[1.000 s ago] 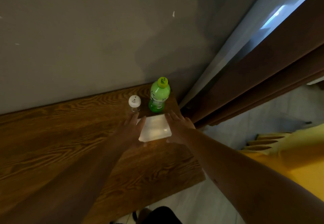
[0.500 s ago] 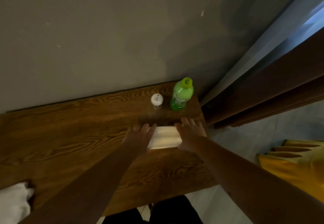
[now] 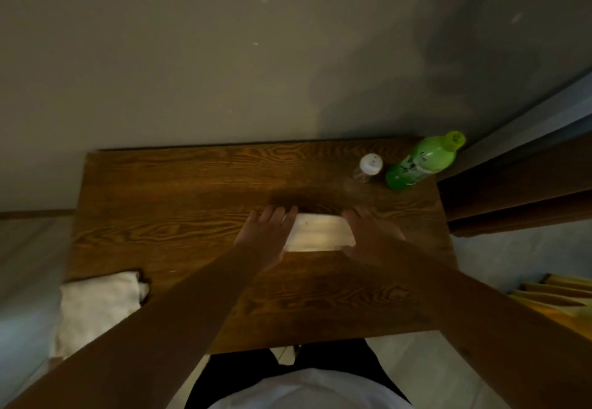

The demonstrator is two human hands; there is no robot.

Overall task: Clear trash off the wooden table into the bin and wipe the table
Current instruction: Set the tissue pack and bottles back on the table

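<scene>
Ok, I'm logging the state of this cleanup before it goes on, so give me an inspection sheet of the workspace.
Surface: wooden table against a grey wall, grain bare over most of it.
Job's things: folded white cloth flat on the table between the hands; bin not in view.
Clutter: green bottle and small white-capped jar upright at the far right corner; white towel draped over the near left edge.
Grippers: left hand and right hand flat, palms down, at the cloth's two ends.
Cables: nothing seen.
Surroundings: dark curtain right, yellow object on the floor.
</scene>
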